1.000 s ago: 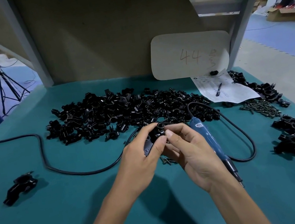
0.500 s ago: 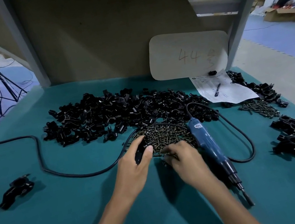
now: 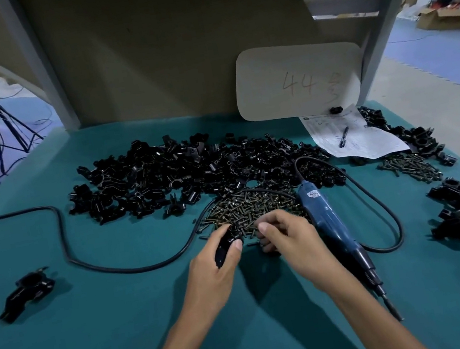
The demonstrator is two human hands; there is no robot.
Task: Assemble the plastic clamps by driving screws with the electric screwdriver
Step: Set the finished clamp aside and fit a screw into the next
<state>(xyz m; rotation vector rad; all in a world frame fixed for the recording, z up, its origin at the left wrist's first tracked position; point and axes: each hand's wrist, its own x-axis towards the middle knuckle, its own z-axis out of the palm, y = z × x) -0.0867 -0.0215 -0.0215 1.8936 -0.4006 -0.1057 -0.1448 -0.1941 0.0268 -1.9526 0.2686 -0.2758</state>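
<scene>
Teal worktop (image 3: 127, 331). Black clamp (image 3: 224, 249) in the left hand (image 3: 212, 272); brass-dark screws (image 3: 247, 208) just beyond it; blue screwdriver (image 3: 327, 218) right of the right hand (image 3: 293, 243); black cord (image 3: 64, 234) to the left.

- White card (image 3: 298, 79), 1 o'clock on the table, leaning against the back panel: handwritten "44", then two smaller marks, illegible.
- Electric screwdriver (image 3: 333, 225), 3 o'clock of the hands: white label (image 3: 314, 194) near its cable end, scrawl illegible.
- Paper sheet (image 3: 365, 144), 5 o'clock of the card: print too small to read.
</scene>
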